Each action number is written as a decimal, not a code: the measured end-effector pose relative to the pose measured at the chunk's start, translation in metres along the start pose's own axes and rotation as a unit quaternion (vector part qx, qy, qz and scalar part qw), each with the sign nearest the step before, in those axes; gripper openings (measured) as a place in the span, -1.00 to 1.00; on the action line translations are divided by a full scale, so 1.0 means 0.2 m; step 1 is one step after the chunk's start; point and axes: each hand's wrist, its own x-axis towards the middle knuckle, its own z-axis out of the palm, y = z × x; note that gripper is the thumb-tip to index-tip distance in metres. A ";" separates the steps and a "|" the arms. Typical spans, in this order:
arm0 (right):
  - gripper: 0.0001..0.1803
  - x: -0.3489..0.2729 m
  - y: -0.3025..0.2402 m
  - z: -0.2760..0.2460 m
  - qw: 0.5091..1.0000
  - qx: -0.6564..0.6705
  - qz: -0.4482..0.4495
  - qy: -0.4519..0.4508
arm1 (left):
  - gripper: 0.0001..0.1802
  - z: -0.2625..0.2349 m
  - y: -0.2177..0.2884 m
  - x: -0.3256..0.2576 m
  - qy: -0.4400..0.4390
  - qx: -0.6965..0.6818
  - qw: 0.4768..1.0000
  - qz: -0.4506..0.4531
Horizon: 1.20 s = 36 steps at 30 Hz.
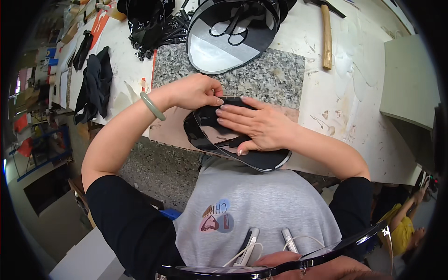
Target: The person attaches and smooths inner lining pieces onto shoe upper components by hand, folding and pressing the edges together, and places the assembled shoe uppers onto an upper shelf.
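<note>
Black looped leather-like piece (211,114) at near edge of granite slab, overhanging toward the torso. White workbench (354,107) carries it all. Granite slab (287,77) lies along the bench's near edge; pinkish-tan surface (163,126) along slab's near side. Oval black tray-like item, grey inside (210,58), over slab's far edge, 1 pair of scissors (232,28) in it. Wooden-handled hammer (327,42) beyond slab's far right corner. 2 hands on the piece: left hand (205,92) pinches its far rim, thumb and index nearly together; right hand (259,123) lies flat over it, fingers extended, thumb apart near the near side. Step looks like edge alignment or pressing; next move likely calls for steady right-hand pressure while the left works along the rim.
</note>
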 end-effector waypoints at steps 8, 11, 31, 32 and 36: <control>-0.29 -0.12 0.01 -0.02 0.989 -0.065 0.119 0.053 | -0.68 -0.03 0.06 -0.01 0.003 0.040 0.999 -0.007; -0.44 -0.07 0.02 0.01 0.987 -0.043 0.119 0.103 | -0.66 -0.04 0.07 0.01 -0.012 0.066 0.998 -0.016; -0.85 0.10 -0.06 0.03 0.976 -0.080 -0.009 0.202 | -0.63 0.07 0.08 0.02 0.129 0.219 0.963 0.084; -0.81 0.09 -0.02 0.08 0.975 -0.036 0.020 0.217 | -0.63 0.07 0.08 0.00 0.127 0.219 0.964 0.084; -0.70 0.14 -0.02 0.03 0.958 0.122 0.142 0.216 | -0.73 0.00 0.11 -0.05 0.126 0.251 0.937 0.210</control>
